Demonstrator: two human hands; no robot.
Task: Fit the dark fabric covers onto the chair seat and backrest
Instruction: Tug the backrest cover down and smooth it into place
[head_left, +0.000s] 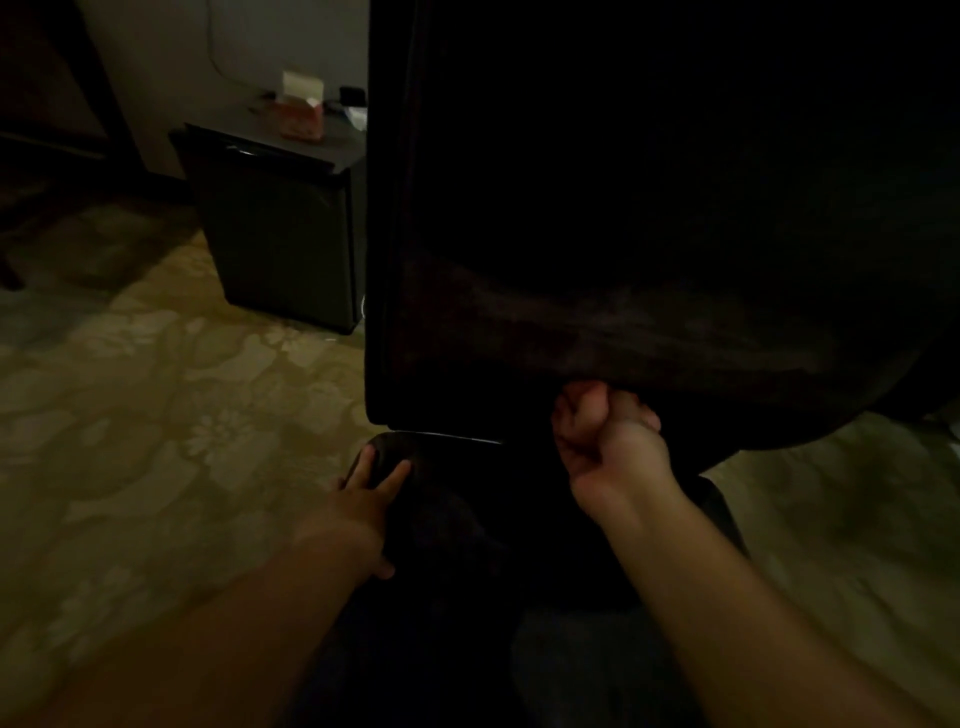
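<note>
Head view, dim room. The chair backrest, already sheathed in its dark fabric cover (649, 208), fills the upper right of the frame as a tall upright slab whose long axis runs vertically; its lower hem crosses the frame roughly level, sagging in folds toward the right. The right hand (602, 436) is fisted on that hem near its middle, fingers curled round a bunch of the cloth just where the folds converge, the forearm reaching up from the lower right. The left hand (371, 499) lies lower and to the left, fingers straight and spread, resting flat on the rounded dark edge of the chair seat (441, 499), directly beneath the backrest's bottom left corner; a thin pale line of bare frame (447, 437) shows between seat and hem. The two hands are thus apart, the right one clamped on fabric and the left merely pressing. The governing relation is vertical: the hem hangs just above the seat, and the right hand is the nearer to it, so any further drawing-down of the cover would probably run along the backrest's long axis, toward the viewer. Whether the seat already carries its own cover cannot be told in this light. Beyond, a small dark cabinet (280, 228) stands on patterned carpet (156, 389), well apart from the chair.
</note>
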